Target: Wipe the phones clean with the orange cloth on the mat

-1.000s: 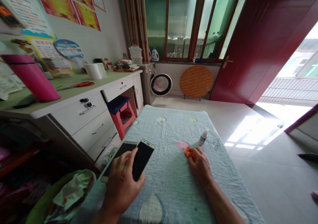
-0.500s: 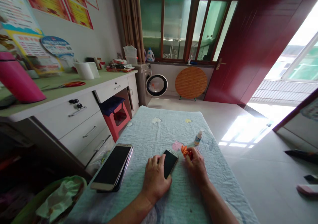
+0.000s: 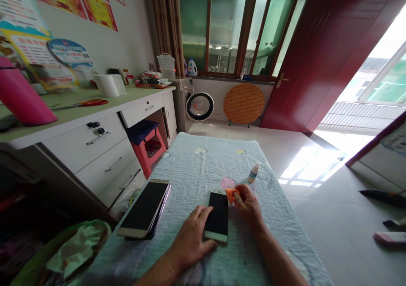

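Note:
A smartphone with a dark screen and pale frame lies face up on a light blue quilted cloth. My left hand holds it in place, fingers along its left edge and thumb by its bottom edge. Pinched in my right hand is a crumpled orange cloth, at the phone's upper right corner. Beyond that hand stands a small spray bottle with a white top. To the left, a larger gold-edged phone rests on top of another dark device, mostly hidden.
At the left is a desk with a pink bottle, red-handled scissors and paper rolls. A green bin stands by the table's left edge. A red stool is under the desk.
The phone has turned to lie nearly straight. My left hand has shifted down and left to its edge. My right hand has brought the orange cloth leftward to the phone's corner.

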`<action>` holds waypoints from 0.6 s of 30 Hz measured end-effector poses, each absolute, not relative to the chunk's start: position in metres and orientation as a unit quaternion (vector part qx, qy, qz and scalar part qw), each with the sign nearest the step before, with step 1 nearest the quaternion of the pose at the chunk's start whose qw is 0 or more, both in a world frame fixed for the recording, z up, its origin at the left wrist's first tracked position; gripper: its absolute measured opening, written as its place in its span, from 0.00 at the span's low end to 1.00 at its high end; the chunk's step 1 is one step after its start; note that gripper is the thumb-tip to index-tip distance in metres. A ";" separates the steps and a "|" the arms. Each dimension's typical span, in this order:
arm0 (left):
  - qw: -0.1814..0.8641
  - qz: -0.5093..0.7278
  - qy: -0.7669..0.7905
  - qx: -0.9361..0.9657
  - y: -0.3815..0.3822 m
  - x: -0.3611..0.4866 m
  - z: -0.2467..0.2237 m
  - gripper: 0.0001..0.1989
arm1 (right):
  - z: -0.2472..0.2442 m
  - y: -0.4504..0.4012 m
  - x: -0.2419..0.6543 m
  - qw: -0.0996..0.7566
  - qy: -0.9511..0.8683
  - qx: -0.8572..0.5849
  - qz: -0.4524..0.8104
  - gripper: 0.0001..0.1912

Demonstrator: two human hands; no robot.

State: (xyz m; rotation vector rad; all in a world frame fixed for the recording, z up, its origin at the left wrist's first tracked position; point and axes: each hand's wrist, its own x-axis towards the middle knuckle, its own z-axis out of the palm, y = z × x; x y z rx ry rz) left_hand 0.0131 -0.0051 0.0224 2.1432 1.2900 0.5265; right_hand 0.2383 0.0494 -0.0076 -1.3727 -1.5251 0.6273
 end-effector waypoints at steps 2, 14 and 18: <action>0.274 0.218 0.480 0.805 -0.004 0.014 0.015 0.36 | -0.006 0.051 0.234 0.482 -0.632 -0.558 0.238 0.08; 0.215 0.274 0.467 0.813 -0.006 0.013 0.000 0.35 | 0.001 0.051 0.219 0.344 -0.746 -0.549 0.152 0.13; 0.215 0.270 0.467 0.814 -0.006 0.015 0.003 0.34 | 0.009 0.044 0.218 0.310 -0.763 -0.544 0.160 0.10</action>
